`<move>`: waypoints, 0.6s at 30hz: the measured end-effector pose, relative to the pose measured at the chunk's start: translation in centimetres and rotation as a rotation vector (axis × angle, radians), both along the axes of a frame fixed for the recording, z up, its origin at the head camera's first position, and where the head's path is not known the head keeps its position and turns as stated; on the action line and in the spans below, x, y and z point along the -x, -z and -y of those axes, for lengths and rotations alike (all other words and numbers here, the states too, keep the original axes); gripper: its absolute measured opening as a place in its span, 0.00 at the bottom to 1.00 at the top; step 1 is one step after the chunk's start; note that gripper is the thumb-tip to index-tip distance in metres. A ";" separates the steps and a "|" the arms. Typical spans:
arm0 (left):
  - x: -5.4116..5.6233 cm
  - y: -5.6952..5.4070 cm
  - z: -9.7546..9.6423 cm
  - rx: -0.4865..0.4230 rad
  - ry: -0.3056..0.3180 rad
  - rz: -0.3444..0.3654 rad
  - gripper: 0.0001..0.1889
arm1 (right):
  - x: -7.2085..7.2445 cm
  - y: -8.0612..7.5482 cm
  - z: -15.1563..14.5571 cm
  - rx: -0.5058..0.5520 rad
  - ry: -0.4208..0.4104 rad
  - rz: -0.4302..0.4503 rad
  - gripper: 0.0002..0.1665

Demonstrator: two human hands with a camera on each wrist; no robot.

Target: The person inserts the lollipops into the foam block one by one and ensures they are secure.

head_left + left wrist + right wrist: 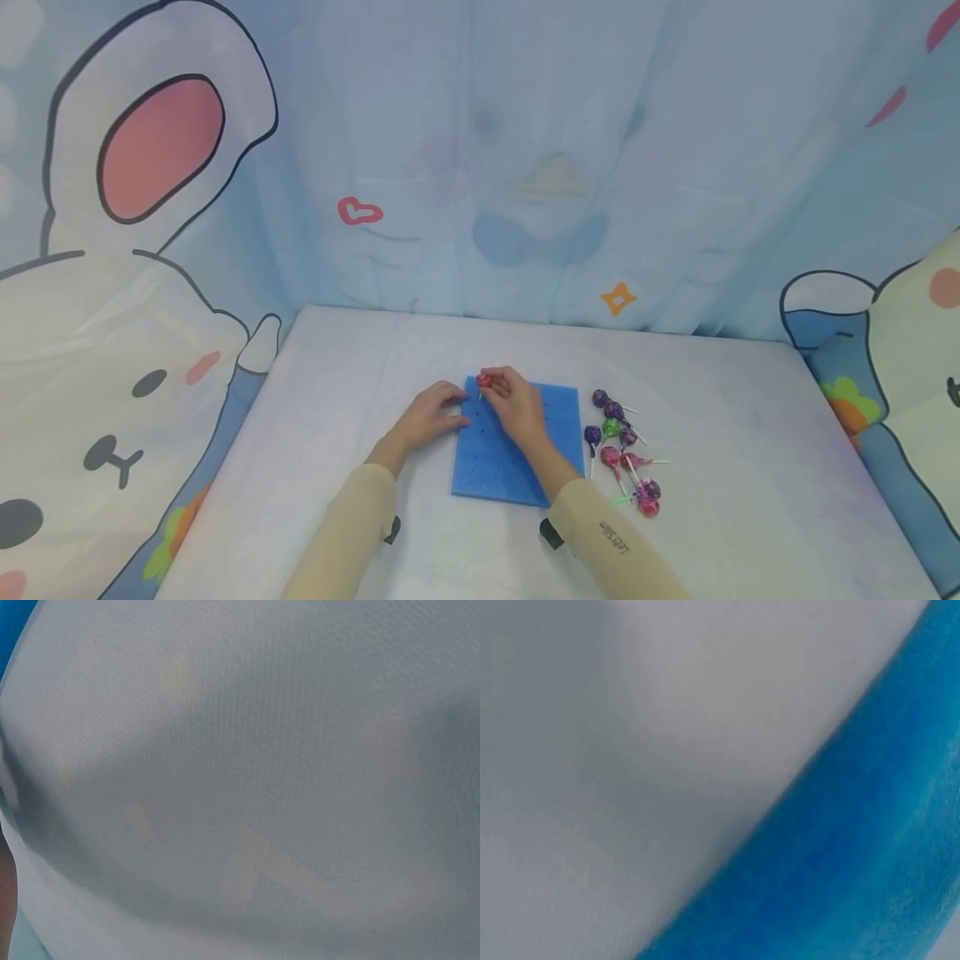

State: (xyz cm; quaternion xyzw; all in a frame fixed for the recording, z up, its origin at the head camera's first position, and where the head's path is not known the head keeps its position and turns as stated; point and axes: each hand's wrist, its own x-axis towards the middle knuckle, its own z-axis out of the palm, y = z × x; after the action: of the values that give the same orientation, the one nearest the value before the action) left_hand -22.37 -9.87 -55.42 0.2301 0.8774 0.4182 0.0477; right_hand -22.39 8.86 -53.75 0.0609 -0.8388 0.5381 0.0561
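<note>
In the head view a blue foam board (491,467) with small dark holes lies flat on the table. My right hand (519,410) is over the board's far left part and pinches a red lollipop (483,380), head up, between thumb and fingers. Its stick points down toward the foam; whether the tip is in a hole cannot be seen. At the board's left edge rests my left hand (433,414), thumb and fingers spread apart with fingertips touching the foam. The right wrist view catches only the edge of the blue board (840,825) and pale cloth.
Right of the board lies a loose group of wrapped lollipops: purple ones (592,434), a green one (611,427) and red or pink ones (610,456), sticks pointing various ways. White cloth covers the table (750,500). A printed cartoon curtain (420,125) hangs behind it.
</note>
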 end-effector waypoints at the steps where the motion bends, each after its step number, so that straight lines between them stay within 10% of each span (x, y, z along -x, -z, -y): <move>1: 0.0 0.0 0.0 -0.002 0.003 -0.008 0.22 | 0.0 0.1 0.0 0.003 -0.005 0.000 0.15; 18: 0.1 0.1 0.1 -0.005 0.012 -0.012 0.21 | 0.1 0.0 0.1 -0.003 -0.030 0.016 0.15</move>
State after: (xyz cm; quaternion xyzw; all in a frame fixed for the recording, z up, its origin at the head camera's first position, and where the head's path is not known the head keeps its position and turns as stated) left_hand -22.47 -9.98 -55.52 0.2379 0.8754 0.4185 0.0444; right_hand -22.49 8.72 -53.78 0.0693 -0.8391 0.5380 0.0414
